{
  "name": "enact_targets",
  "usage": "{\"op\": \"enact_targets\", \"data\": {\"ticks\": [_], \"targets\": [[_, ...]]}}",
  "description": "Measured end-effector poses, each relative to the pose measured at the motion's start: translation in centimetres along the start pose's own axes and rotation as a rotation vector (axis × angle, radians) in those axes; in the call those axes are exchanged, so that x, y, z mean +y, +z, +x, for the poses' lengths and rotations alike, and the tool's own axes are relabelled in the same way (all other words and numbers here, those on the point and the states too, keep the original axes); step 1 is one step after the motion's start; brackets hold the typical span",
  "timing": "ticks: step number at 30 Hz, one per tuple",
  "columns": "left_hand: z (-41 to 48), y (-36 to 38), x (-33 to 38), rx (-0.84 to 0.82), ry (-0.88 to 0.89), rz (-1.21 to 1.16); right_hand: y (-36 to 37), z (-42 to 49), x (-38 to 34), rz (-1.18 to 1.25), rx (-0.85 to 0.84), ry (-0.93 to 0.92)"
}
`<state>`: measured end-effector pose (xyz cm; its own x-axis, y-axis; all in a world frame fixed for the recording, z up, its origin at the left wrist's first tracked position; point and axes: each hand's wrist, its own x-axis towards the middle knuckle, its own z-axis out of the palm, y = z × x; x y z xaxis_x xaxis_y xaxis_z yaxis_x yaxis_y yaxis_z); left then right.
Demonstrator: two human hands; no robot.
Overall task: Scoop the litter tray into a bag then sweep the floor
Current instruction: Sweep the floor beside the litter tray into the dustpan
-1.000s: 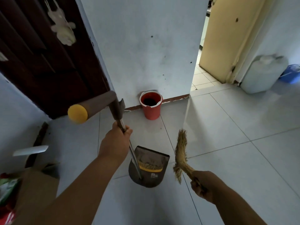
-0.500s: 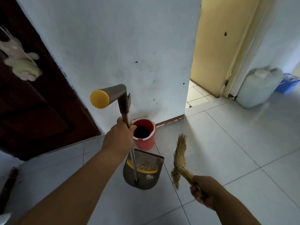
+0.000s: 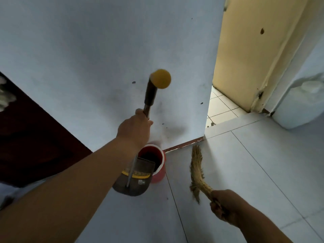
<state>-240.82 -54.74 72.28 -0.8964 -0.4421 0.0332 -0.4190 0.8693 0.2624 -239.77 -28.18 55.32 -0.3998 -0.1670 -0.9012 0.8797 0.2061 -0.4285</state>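
Observation:
My left hand (image 3: 135, 130) grips the metal shaft of a long-handled dustpan (image 3: 135, 179), just below its brown grip with a yellow end cap. The dark pan with a yellow comb hangs above the floor, its front edge over the rim of a small red bin (image 3: 158, 165) that stands against the white wall. My right hand (image 3: 226, 206) is closed on the bound handle of a short straw hand broom (image 3: 197, 171), bristles pointing up and away, to the right of the bin. No litter tray or bag is in sight.
A white wall (image 3: 105, 58) rises straight ahead, with a dark brown door (image 3: 26, 137) on the left. To the right an open yellow door (image 3: 245, 50) leads to a tiled room. A white plastic jerrycan (image 3: 301, 106) stands at the far right on the pale tiled floor (image 3: 254, 163).
I have come closer to the wall and the red bin. The dustpan has swung forward until its edge sits over the bin, and its handle has turned upright. The broom stays raised.

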Motion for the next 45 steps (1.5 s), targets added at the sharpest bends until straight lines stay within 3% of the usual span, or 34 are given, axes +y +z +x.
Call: {"op": "enact_targets", "data": {"ticks": [6, 13, 22, 33, 45], "targets": [[8.2, 5.0, 4.3, -0.208, 0.148, 0.185, -1.1, 3.4, -6.1, 0.016, 0.033, 0.023], [19.1, 9.1, 8.6, -0.338, 0.279, 0.423, -2.0, 7.7, -12.1, 0.033, 0.086, 0.072], [26.8, 10.5, 9.9, -0.448, 0.283, 0.436, -1.1, 12.1, -17.6, 0.069, 0.087, 0.117], [27.5, 8.3, 10.1, -0.406, 0.156, 0.394, -2.8, 14.6, -22.7, -0.044, -0.018, 0.138], [23.4, 2.2, 12.0, -0.125, -0.202, 0.261, -7.1, 14.7, -27.9, -0.247, -0.127, 0.163]]}}
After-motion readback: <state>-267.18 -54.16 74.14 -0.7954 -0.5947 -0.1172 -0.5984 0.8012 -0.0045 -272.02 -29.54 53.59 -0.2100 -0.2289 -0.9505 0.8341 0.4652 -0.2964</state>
